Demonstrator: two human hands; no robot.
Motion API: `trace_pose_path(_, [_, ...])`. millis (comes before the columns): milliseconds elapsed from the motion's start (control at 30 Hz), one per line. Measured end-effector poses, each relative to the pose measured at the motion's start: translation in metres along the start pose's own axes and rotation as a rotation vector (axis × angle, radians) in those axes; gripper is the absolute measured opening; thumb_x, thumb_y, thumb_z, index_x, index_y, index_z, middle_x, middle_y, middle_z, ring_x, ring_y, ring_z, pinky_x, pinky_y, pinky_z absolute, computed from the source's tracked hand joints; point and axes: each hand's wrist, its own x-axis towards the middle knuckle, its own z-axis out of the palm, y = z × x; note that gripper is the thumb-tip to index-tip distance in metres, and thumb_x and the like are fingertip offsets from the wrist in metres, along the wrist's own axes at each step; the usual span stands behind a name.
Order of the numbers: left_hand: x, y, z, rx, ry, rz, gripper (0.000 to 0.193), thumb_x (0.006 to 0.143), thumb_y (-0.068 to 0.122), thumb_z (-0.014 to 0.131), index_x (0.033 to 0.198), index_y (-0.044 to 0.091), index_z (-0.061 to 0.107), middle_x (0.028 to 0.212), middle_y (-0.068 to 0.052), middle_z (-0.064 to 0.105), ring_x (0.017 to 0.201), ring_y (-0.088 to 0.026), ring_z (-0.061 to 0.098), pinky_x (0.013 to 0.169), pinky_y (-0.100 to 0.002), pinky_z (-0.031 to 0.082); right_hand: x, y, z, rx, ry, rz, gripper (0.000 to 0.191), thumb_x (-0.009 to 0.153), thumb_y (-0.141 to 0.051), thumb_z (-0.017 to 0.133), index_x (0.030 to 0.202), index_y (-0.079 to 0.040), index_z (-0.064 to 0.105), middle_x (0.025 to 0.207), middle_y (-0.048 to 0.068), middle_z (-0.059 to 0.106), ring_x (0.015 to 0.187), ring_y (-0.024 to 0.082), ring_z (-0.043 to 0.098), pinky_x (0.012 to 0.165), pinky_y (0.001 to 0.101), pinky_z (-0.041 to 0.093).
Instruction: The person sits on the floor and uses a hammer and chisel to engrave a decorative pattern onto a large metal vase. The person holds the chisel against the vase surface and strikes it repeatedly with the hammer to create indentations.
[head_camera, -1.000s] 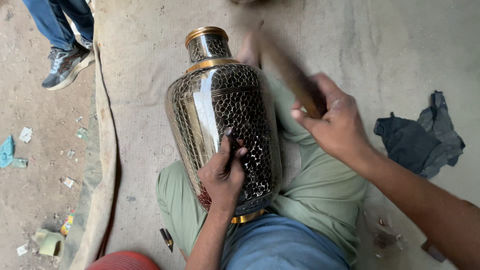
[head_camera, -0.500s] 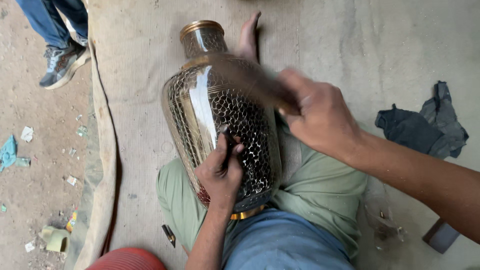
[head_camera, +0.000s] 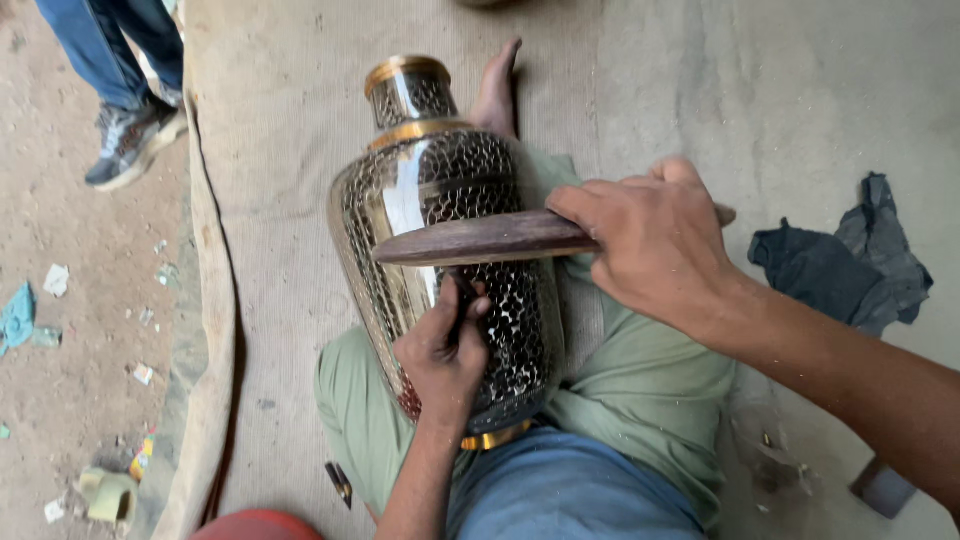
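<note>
A large shiny metal vase with a dark cut pattern and gold bands lies across my lap, its neck pointing away from me. My left hand presses a thin dark chisel upright against the vase's belly. My right hand grips a flat wooden mallet held level just above the chisel's top. My legs in green trousers support the vase, and my bare foot shows beyond it.
I sit on a tan woven mat whose edge meets the dirt floor on the left. A dark crumpled cloth lies to the right. Another person's legs and shoe stand at the top left. Scraps litter the dirt.
My right hand has swung the wooden mallet down from a raised position to just above the chisel. My left hand keeps the chisel on the vase.
</note>
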Motion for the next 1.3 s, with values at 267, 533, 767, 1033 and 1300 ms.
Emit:
trace_pose_path(267, [0.005,0.003,-0.004,0.015,-0.027,-0.019,0.040,0.089,-0.003,0.074,0.128,0.005,0.070,0.095,-0.009,0.080,0.083,-0.013,0.080,0.074,-0.026,0.061,0.000,-0.008,-0.005,0.233,-0.168,0.400,0.032,0.077,-0.002,0.068,0.107,-0.015,0.066,0.080,0.004,0.072,0.071,0.024,0.071,0.067,0.0431,0.047])
trace_pose_path(533, [0.003,0.002,-0.009,0.016,-0.055,-0.049,0.038,0.088,-0.004,0.073,0.125,0.005,0.072,0.096,-0.009,0.081,0.083,-0.014,0.080,0.074,-0.027,0.062,-0.010,-0.014,-0.003,0.199,-0.203,0.425,0.035,0.074,0.000,0.067,0.106,-0.013,0.067,0.084,0.006,0.072,0.075,0.027,0.070,0.070,0.0431,0.047])
trace_pose_path(767, [0.001,-0.001,-0.009,0.020,-0.084,-0.043,0.035,0.087,-0.006,0.070,0.119,0.006,0.075,0.092,-0.009,0.081,0.079,-0.013,0.081,0.070,-0.026,0.062,-0.020,-0.015,-0.006,0.033,-0.169,0.316,0.032,0.074,0.000,0.067,0.104,-0.011,0.065,0.086,0.007,0.072,0.077,0.033,0.070,0.070,0.0488,0.047])
trace_pose_path(1033, [0.001,0.003,-0.005,-0.019,-0.016,-0.020,0.038,0.088,-0.008,0.069,0.125,0.003,0.072,0.095,-0.011,0.080,0.086,-0.013,0.080,0.075,-0.026,0.063,-0.017,-0.008,-0.019,0.037,-0.207,0.401,0.028,0.081,-0.003,0.067,0.105,-0.016,0.069,0.080,0.004,0.072,0.065,0.027,0.069,0.065,0.0439,0.052])
trace_pose_path(1300, [0.003,0.010,-0.005,-0.039,0.029,-0.050,0.038,0.090,-0.007,0.068,0.126,0.005,0.071,0.096,-0.008,0.081,0.087,-0.012,0.080,0.077,-0.025,0.063,-0.024,0.005,-0.007,-0.176,-0.289,0.333,0.045,0.070,-0.007,0.072,0.114,-0.019,0.072,0.083,0.005,0.074,0.062,0.027,0.070,0.061,0.0424,0.052])
